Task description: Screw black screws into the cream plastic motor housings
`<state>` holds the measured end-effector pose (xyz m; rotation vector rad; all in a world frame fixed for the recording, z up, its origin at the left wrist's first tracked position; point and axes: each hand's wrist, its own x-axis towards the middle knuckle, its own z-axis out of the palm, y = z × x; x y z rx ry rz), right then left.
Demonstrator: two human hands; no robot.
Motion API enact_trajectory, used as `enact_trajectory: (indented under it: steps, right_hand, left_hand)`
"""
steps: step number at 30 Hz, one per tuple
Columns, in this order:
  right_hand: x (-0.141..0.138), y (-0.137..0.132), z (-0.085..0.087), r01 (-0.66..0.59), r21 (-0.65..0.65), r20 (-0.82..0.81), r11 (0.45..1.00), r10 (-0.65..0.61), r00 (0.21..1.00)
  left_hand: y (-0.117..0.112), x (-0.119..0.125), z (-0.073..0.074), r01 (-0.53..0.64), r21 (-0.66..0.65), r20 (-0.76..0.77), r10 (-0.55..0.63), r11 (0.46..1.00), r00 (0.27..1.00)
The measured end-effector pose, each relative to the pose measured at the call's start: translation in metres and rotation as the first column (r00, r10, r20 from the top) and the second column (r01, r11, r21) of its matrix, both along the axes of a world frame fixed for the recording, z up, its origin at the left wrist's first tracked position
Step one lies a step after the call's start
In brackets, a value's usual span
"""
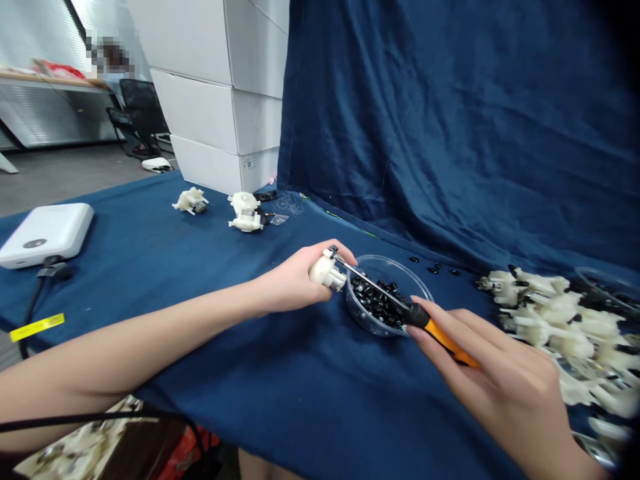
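My left hand is closed around a small white plastic part, held just left of a clear bowl. My right hand grips an orange-handled screwdriver; its metal shaft runs up and left over the bowl, with the tip at the top of the white part. The bowl holds several small black pieces.
A pile of white plastic parts lies at the right. Two more white parts sit far back by stacked white boxes. A white device with a cable rests at the left. A blue cloth covers the table and hangs behind.
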<state>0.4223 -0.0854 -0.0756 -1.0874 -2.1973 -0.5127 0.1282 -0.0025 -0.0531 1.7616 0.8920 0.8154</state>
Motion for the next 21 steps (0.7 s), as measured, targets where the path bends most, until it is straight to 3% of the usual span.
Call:
enact_trajectory:
  steps: [6,9,10,12,13,14,15,16,18,19,21]
  right_hand:
    - [-0.006,0.002,-0.008,-0.118,-0.152,-0.293,0.981,0.069,0.954]
    - [-0.017,-0.006,-0.001,-0.112,-0.275,-0.425,0.955,-0.017,0.905]
    - [-0.021,-0.009,0.003,-0.12,-0.379,-0.467,0.918,-0.078,0.881]
    - [-0.024,-0.013,0.011,-0.171,-0.597,-0.527,0.784,-0.222,0.82]
    - [-0.024,-0.014,0.014,-0.193,-0.664,-0.534,0.723,-0.278,0.798]
    - [-0.023,-0.013,0.016,-0.195,-0.689,-0.531,0.698,-0.304,0.791]
    - [-0.02,-0.011,0.016,-0.18,-0.669,-0.52,0.721,-0.28,0.807]
    - [-0.016,-0.008,0.015,-0.154,-0.604,-0.493,0.782,-0.216,0.843]
    - [-0.01,-0.001,0.009,-0.095,-0.373,-0.372,0.923,-0.055,0.927]
    - [-0.008,0.001,0.006,-0.073,-0.239,-0.287,0.968,0.002,0.958]
    - [-0.007,0.003,0.002,-0.023,-0.032,-0.114,0.999,0.019,0.993]
  left_hand:
    - [-0.005,0.0,0.005,-0.004,0.107,0.065,-0.003,0.994,0.998]
    - [-0.008,-0.001,0.011,-0.021,0.133,0.109,0.006,0.991,0.994]
    - [-0.009,-0.002,0.013,-0.033,0.159,0.116,0.015,0.987,0.993]
    - [-0.009,-0.002,0.014,-0.06,0.227,0.115,0.035,0.972,0.993]
    - [-0.009,-0.003,0.014,-0.07,0.249,0.111,0.043,0.966,0.993]
    - [-0.009,-0.003,0.013,-0.075,0.254,0.106,0.049,0.964,0.993]
    - [-0.008,-0.003,0.012,-0.079,0.246,0.103,0.055,0.966,0.993]
    - [-0.007,-0.003,0.011,-0.078,0.23,0.099,0.057,0.97,0.993]
    - [-0.005,-0.001,0.005,-0.076,0.197,0.085,0.06,0.978,0.995]
    - [-0.004,0.0,0.002,-0.079,0.19,0.079,0.065,0.979,0.995]
    - [-0.001,0.002,-0.007,-0.099,0.201,0.08,0.084,0.975,0.993]
